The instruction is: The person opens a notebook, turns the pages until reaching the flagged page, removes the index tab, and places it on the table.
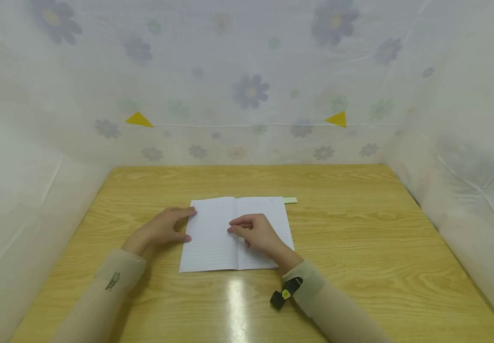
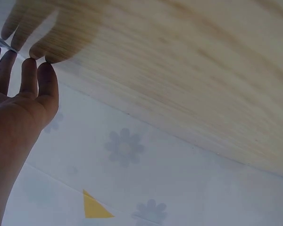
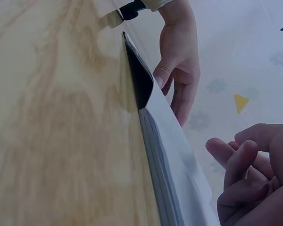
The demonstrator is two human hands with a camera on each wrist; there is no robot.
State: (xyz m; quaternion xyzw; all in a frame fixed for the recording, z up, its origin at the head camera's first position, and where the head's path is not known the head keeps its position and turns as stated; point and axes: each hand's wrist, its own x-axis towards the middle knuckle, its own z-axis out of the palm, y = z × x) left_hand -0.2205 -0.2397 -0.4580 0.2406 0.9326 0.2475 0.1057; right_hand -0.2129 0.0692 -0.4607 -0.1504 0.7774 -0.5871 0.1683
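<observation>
Open notebook [image 1: 208, 247] lies on the counter [image 1: 358, 214], at six o'clock in the head view. Left hand [image 1: 165, 227], fingers spread, touches its nine o'clock edge. Right hand [image 1: 258, 233], fingers curled, nothing visibly held, is over its centre.

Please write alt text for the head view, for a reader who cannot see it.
An open lined notebook lies on a wooden table; a person's left hand touches its left edge, and their right hand is over its middle and right side. A pale flower-patterned sheet hangs behind.
</observation>
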